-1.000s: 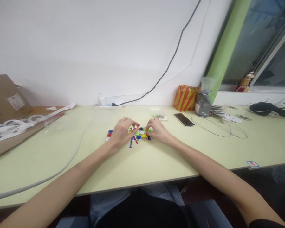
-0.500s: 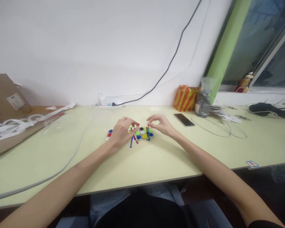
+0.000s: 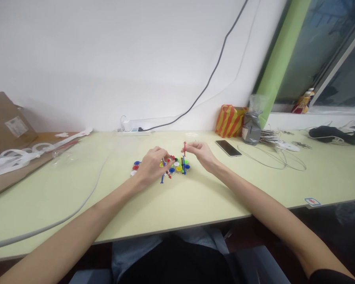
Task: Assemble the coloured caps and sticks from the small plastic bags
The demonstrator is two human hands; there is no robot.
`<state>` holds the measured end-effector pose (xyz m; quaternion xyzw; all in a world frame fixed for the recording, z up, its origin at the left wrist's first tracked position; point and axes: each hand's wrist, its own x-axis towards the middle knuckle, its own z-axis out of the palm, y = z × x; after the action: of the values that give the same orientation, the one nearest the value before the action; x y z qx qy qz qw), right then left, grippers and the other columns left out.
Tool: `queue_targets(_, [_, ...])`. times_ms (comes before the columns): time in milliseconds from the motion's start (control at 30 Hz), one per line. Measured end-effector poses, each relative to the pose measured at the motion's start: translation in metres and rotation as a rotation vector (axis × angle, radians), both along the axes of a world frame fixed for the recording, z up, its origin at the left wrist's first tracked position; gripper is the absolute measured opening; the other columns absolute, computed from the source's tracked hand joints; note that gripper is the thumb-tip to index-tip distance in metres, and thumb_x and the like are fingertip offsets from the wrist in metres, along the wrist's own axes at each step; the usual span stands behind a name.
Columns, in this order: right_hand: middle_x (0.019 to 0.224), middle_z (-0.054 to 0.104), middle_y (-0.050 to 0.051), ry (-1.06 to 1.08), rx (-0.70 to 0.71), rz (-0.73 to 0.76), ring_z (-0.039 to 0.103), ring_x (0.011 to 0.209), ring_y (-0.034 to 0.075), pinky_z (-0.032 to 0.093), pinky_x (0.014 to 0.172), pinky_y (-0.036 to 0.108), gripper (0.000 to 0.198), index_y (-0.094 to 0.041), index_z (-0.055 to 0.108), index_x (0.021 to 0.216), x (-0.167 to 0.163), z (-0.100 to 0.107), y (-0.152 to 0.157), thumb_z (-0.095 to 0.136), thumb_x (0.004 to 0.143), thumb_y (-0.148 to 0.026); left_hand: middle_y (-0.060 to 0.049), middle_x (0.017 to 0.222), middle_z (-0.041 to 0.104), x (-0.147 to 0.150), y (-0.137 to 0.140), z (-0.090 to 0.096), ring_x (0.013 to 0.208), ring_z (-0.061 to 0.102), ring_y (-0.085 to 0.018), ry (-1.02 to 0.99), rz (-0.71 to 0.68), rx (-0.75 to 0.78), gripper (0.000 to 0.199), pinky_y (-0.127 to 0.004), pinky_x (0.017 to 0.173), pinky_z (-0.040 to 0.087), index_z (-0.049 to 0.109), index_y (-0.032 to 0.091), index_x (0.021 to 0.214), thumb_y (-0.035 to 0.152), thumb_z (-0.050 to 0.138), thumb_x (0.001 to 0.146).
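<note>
My right hand (image 3: 204,157) pinches a small red arrow-shaped stick (image 3: 185,148) upright above the small coloured round discs (image 3: 179,169). My left hand (image 3: 152,166) is curled low over the discs' left part, with a red piece (image 3: 172,157) at its fingertips. Its hold on that piece is partly hidden. Below the left fingers, a blue arrow-shaped stick (image 3: 162,179) and the tip of a red arrow-shaped stick (image 3: 169,176) stick out. Another blue arrow-shaped stick (image 3: 184,167) stands or lies at the discs' right part. A blue disc (image 3: 137,163) shows left of my left hand.
A phone (image 3: 228,148) lies right of my right hand, near a striped bag (image 3: 229,120), a grey pouch (image 3: 251,128) and a thin looped wire (image 3: 272,165). A power strip (image 3: 132,132) sits by the wall. On the left are a white cable (image 3: 85,203) and a cardboard box (image 3: 10,120).
My right hand has risen slightly, and a red arrow-shaped stick now shows upright in its fingertips. My left hand's fingertips have dipped a little. The view has shifted slightly.
</note>
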<state>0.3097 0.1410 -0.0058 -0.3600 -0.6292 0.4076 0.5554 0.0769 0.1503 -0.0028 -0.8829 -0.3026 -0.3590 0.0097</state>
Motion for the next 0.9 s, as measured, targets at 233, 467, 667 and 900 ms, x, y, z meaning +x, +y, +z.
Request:
queue_targets(233, [0.087,0.077,0.007,-0.299,0.129,-0.13,0.068,0.085,0.02,0.05,0.081,0.033,0.017,-0.017,0.074,0.081,-0.005,0.006,-0.006,0.071,0.082,-0.033,-0.004,0.084,0.068,0.001,-0.001,-0.001,0.088,0.06,-0.022,0.014,-0.006,-0.008,0.017,-0.039,0.082,0.048,0.06,0.021,0.081,0.034,0.061,0.092])
queue_targets(467, [0.073,0.074,0.001,-0.681,0.108,0.442,0.061,0.062,0.013,0.044,0.057,0.024,0.017,-0.019,0.079,0.085,0.009,0.016,-0.02,0.078,0.079,-0.035,-0.003,0.084,0.066,0.002,-0.001,-0.004,0.088,0.06,-0.021,0.016,-0.001,-0.025,0.013,-0.037,0.08,0.047,0.062,0.021,0.085,0.032,0.063,0.092])
queue_targets(667, [0.067,0.069,-0.001,-0.766,0.065,0.529,0.057,0.058,0.012,0.041,0.053,0.022,0.011,-0.017,0.077,0.076,0.003,0.003,-0.019,0.075,0.078,-0.028,-0.003,0.084,0.067,0.001,0.001,-0.004,0.09,0.059,-0.022,0.017,-0.019,-0.024,0.012,-0.037,0.082,0.047,0.061,0.021,0.085,0.031,0.062,0.093])
queue_targets(900, [0.075,0.07,0.003,-0.42,0.058,0.396,0.06,0.064,0.014,0.043,0.054,0.023,0.027,-0.017,0.064,0.08,0.016,0.023,-0.016,0.074,0.083,-0.042,-0.003,0.083,0.066,0.002,-0.001,-0.002,0.085,0.059,-0.021,0.008,-0.013,-0.006,0.014,-0.036,0.08,0.046,0.06,0.02,0.083,0.031,0.063,0.092])
